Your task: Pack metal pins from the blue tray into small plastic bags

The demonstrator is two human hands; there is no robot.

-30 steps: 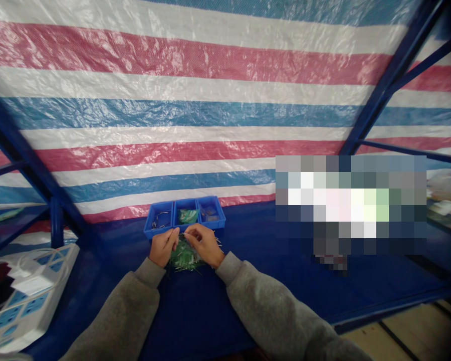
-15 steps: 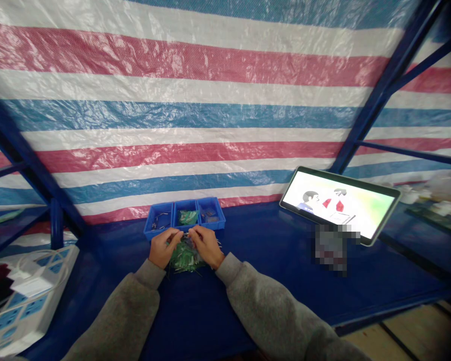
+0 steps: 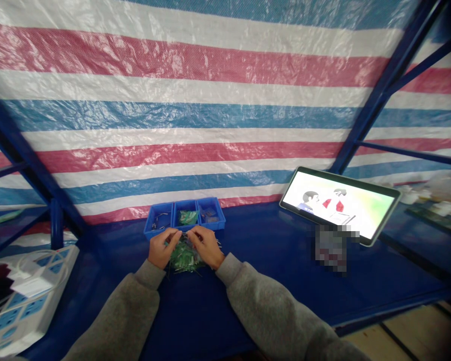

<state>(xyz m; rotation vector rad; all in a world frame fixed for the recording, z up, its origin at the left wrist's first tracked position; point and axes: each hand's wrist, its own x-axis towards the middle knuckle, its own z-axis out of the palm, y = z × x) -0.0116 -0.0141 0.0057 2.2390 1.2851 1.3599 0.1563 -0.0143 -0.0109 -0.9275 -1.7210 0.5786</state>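
Note:
My left hand [image 3: 163, 247] and my right hand [image 3: 206, 245] meet close together, fingertips pinched, over a heap of small green pieces [image 3: 185, 256] with thin metal pins sticking out. Between the fingertips is something small and dark that I cannot make out. Just behind the hands stands a blue three-compartment tray [image 3: 147, 226]. Its left compartment holds a few thin metal pins [image 3: 160, 220], the middle one green pieces [image 3: 188, 217], the right one small greyish pieces [image 3: 210, 216].
A tablet [image 3: 342, 203] with a lit cartoon picture leans at the right, with a blurred-out item [image 3: 330, 248] before it. At the left lies a white power strip [image 3: 30, 306] with cables and a plug. Blue frame posts [image 3: 364, 115] and a striped sheet [image 3: 195, 115] enclose the blue table [image 3: 278, 271].
My left fingertips have shifted very slightly left, so the gap between the hands is a little wider. The tray and the heap look the same.

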